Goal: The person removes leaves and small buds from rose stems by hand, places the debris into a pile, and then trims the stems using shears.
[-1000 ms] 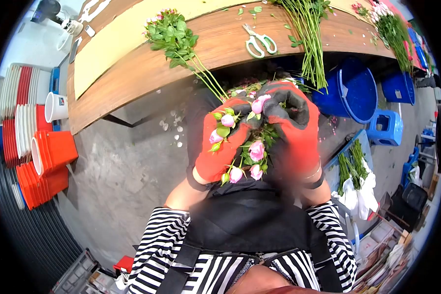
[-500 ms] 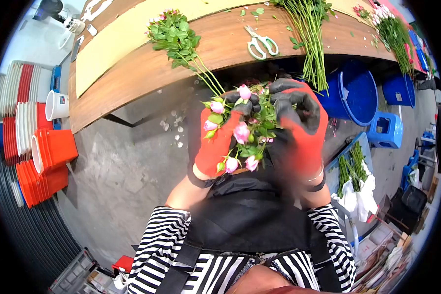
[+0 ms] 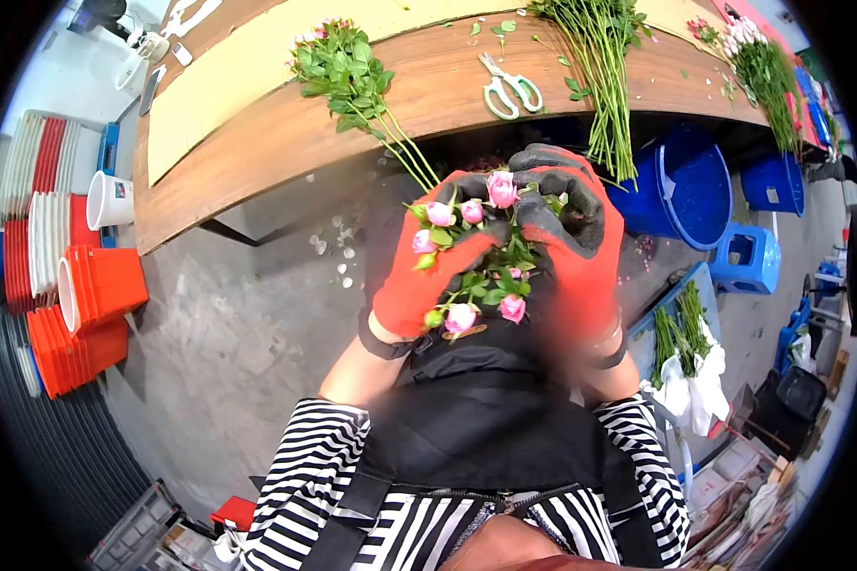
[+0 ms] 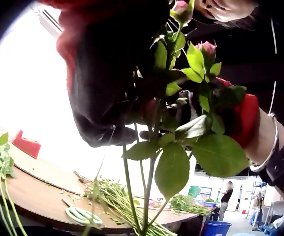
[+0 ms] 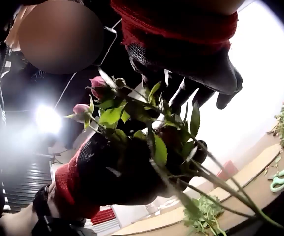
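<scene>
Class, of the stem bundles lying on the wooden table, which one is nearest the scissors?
The middle bundle, whose long stems overhang the table just right of the scissors in the head view; the left bundle and right bundle lie farther off.

We see pink roses (image 3: 502,188), their heads partly open, with green buds (image 3: 427,260) and leaves (image 4: 171,169) about them. They lie between and against our left hand (image 3: 424,266) and right hand (image 3: 576,233), several heads spread over the left glove and two lower down, near our apron (image 3: 490,419). In our left wrist view, thin green stems (image 4: 147,196) run downward below the leaves, one slanting.
</scene>
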Demonstrator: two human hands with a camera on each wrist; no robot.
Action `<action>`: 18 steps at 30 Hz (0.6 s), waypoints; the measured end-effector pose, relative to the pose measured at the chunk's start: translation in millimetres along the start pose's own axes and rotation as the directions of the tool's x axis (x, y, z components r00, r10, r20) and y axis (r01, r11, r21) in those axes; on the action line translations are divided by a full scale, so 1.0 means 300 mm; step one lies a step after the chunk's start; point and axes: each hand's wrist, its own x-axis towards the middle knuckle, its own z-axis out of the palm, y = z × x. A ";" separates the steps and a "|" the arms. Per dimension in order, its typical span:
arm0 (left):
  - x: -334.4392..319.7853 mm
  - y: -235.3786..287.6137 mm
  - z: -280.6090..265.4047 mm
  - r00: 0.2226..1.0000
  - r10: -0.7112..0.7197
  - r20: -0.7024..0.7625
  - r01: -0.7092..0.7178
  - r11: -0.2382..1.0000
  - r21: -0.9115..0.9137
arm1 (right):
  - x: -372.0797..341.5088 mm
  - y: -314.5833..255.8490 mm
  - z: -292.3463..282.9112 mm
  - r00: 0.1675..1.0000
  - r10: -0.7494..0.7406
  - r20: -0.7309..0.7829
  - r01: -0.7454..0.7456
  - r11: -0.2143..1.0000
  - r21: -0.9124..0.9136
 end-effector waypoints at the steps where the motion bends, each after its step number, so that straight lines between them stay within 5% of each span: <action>1: 0.001 0.011 0.026 0.998 0.017 -0.068 -0.014 0.999 0.033 | -0.004 0.003 0.005 0.999 0.029 -0.021 -0.028 0.999 0.028; 4: 0.004 -0.021 0.040 0.987 -0.012 -0.163 -0.013 0.988 -0.153 | -0.004 0.012 0.015 0.996 0.057 -0.064 -0.050 0.994 0.097; 11: -0.010 -0.001 0.048 0.973 0.085 -0.213 -0.109 0.989 -0.103 | 0.005 0.014 0.000 0.996 -0.079 0.033 0.079 0.997 -0.010; 15: -0.020 -0.018 0.021 0.976 0.076 -0.202 -0.064 0.996 0.066 | 0.013 -0.046 0.004 0.990 -0.139 0.024 0.140 0.940 -0.313; 18: -0.016 -0.038 0.029 0.962 0.185 -0.201 -0.162 0.979 0.123 | 0.005 -0.046 0.001 0.981 -0.193 0.033 0.186 0.866 -0.465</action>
